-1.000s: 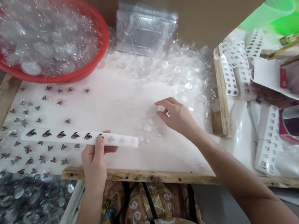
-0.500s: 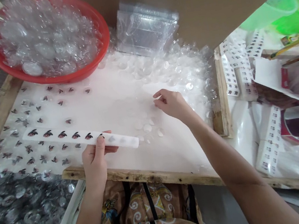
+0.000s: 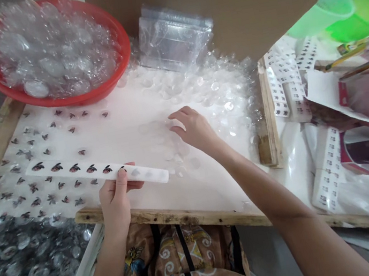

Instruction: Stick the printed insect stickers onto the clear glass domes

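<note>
My left hand (image 3: pixel 117 200) grips a white strip of stickers (image 3: pixel 82 168) printed with small dark-winged pictures. The strip slants across the board, its plain right end curled over past my thumb. My right hand (image 3: pixel 192 129) hovers over the middle of the white board (image 3: pixel 112 134), thumb and index finger apart, with nothing visible between them. Several clear discs (image 3: pixel 177 165) lie just below that hand, some of them faint against the white. To the left, many small pieces bearing the same picture (image 3: pixel 33 187) are spread over the board.
A red basin (image 3: pixel 91 96) heaped with clear plastic pieces stands at the back left. Beside it is a clear plastic box (image 3: pixel 176 39). More clear pieces (image 3: pixel 210 79) cover the back right. Wooden edging (image 3: pixel 173 216) frames the board; sticker sheets (image 3: pixel 327 170) lie right.
My right hand has moved left over the board, and its thumb and index finger have spread apart. My left hand still holds the sticker strip. The whole view has shifted slightly.
</note>
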Motion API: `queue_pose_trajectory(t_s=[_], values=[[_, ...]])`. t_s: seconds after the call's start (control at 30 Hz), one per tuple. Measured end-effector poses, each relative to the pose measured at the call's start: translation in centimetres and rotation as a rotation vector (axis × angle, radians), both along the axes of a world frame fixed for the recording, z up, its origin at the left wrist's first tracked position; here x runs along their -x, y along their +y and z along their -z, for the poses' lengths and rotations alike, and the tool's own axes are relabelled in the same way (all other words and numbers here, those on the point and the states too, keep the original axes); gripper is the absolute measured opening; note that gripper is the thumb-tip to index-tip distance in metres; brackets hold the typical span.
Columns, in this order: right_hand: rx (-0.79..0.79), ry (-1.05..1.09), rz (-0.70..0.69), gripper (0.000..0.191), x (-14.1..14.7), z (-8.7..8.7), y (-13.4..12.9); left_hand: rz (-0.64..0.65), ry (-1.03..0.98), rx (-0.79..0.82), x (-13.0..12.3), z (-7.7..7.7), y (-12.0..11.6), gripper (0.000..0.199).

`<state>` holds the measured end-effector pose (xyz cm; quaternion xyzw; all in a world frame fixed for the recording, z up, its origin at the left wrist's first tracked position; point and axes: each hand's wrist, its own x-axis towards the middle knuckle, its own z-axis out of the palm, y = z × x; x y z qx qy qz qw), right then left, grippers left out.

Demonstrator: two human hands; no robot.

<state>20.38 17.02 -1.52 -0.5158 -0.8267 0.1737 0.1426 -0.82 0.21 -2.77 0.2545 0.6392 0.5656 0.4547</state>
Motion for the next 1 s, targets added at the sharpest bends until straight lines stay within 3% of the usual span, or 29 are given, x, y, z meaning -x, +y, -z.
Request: queue_pose_trajectory(t_s=[0.13,0.27,0.4,0.57,0.73,0.8,0.9,1.0], values=[[-0.048,-0.068,-0.057,0.022,0.9,1.8,0.7,0.010,-0.002,0.003,-0.1,-0.2,0.1,0.042],[-0.098,-0.035,-0.036,0.026,0.2,2.2,0.9,0.013,-0.002,0.023,-0.1,0.0,0.0,0.041],[-0.064,0.012,0.021,0.031,-0.2,1.9,1.2,0.012,-0.032,0.023,-0.1,0.0,-0.1,0.038],[0.161,0.153,0.086,0.028,-0.2,1.5,1.8,0.025,-0.017,0.025,-0.2,-0.1,0.0,0.040],[0.076,0.138,0.122,0.022,0.4,-0.5,-0.1,0.054,0.039,0.037,-0.2,-0.7,0.0,0.042],[0.153,0.250,0.028,0.024,1.4,-1.5,-2.1,0.089,0.102,0.040,-0.4,-1.2,-0.1,0.043],[0.404,0.427,-0.238,0.033,3.7,-2.2,-5.7,0.129,0.206,0.039,-0.6,-1.7,-0.1,0.042],[0.537,0.494,-0.321,0.031,5.2,-2.1,-7.9,0.102,0.190,0.005,-0.8,-1.5,-0.3,0.036]])
